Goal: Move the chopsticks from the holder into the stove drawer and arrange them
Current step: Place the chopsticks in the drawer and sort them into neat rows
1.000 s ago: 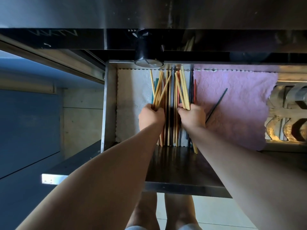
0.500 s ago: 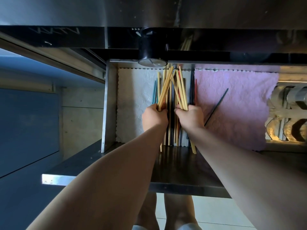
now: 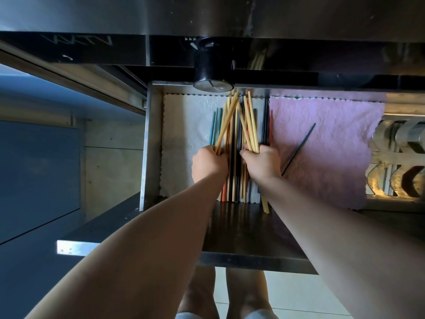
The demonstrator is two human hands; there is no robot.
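Note:
The stove drawer (image 3: 147,148) is pulled out below me, lined with a white cloth (image 3: 184,134) and a pink cloth (image 3: 326,143). Several chopsticks (image 3: 235,143), yellow, black, orange and teal, lie lengthwise in its middle. My left hand (image 3: 208,164) grips a bunch of yellow chopsticks (image 3: 226,124) that lean right. My right hand (image 3: 262,163) grips another yellow bunch (image 3: 249,125) that leans left, its near ends sticking out past my wrist. The two bunches nearly meet at their far tips. One black chopstick (image 3: 299,149) lies slanted alone on the pink cloth.
A black stove knob (image 3: 212,65) juts out above the drawer's far edge. Metal burner parts (image 3: 400,162) sit to the right of the pink cloth. A blue cabinet front (image 3: 36,171) stands at the left. My legs show on the tiled floor (image 3: 299,293) below.
Both hands have tilted their yellow bunches inward, so the far tips have come together. The left bunch swung from splayed to leaning right.

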